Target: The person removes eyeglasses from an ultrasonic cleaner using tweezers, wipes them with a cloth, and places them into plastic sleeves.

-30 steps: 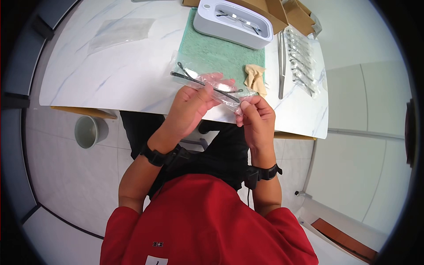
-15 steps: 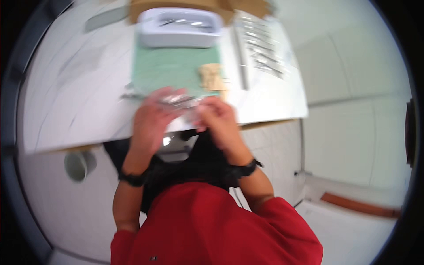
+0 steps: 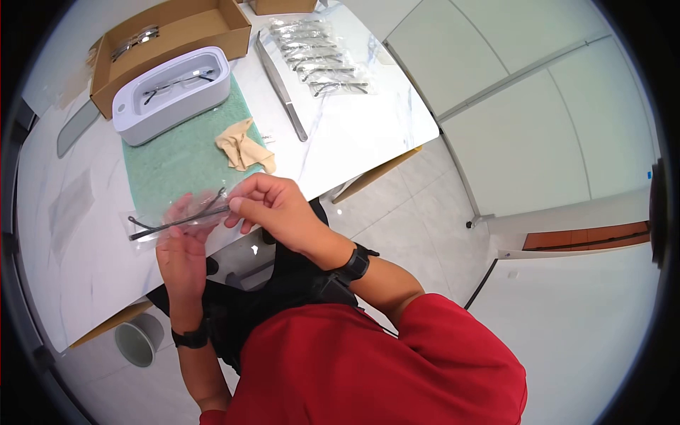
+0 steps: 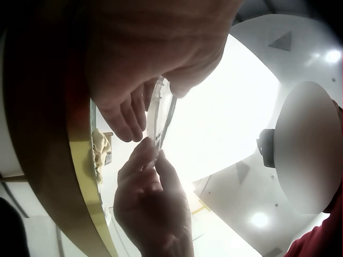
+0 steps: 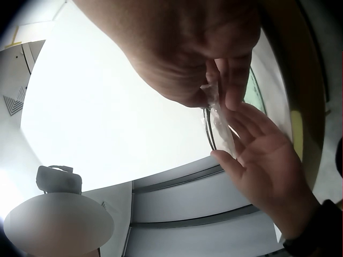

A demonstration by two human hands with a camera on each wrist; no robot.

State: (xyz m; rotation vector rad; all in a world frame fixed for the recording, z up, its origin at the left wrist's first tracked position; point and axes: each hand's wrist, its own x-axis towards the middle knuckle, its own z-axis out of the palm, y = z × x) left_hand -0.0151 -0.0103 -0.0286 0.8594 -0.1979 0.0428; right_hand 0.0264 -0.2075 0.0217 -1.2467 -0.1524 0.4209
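Observation:
A pair of dark-framed eyeglasses (image 3: 177,223) lies inside a clear plastic bag (image 3: 150,217), held up over the table's front edge. My right hand (image 3: 273,212) pinches the bag's right end between thumb and fingers, and that grip also shows in the right wrist view. My left hand (image 3: 185,248) holds the bag from below, thumb at its near side and fingers behind it, seen through the plastic. In the right wrist view, the left thumb (image 5: 229,163) is at the edge of the eyeglasses.
A green towel (image 3: 166,173) bears a white cleaner tub (image 3: 173,110) with eyeglasses inside, and a beige cloth (image 3: 243,145). Tweezers (image 3: 282,92) lie to the right, near several bagged eyeglasses (image 3: 322,60). Behind stands a cardboard box (image 3: 212,28); a flat plastic bag (image 3: 71,205) lies left.
The head view has swung right, so the table appears turned and shifted left. Both hands still hold the bagged eyeglasses; the left hand now sits lower beneath the bag.

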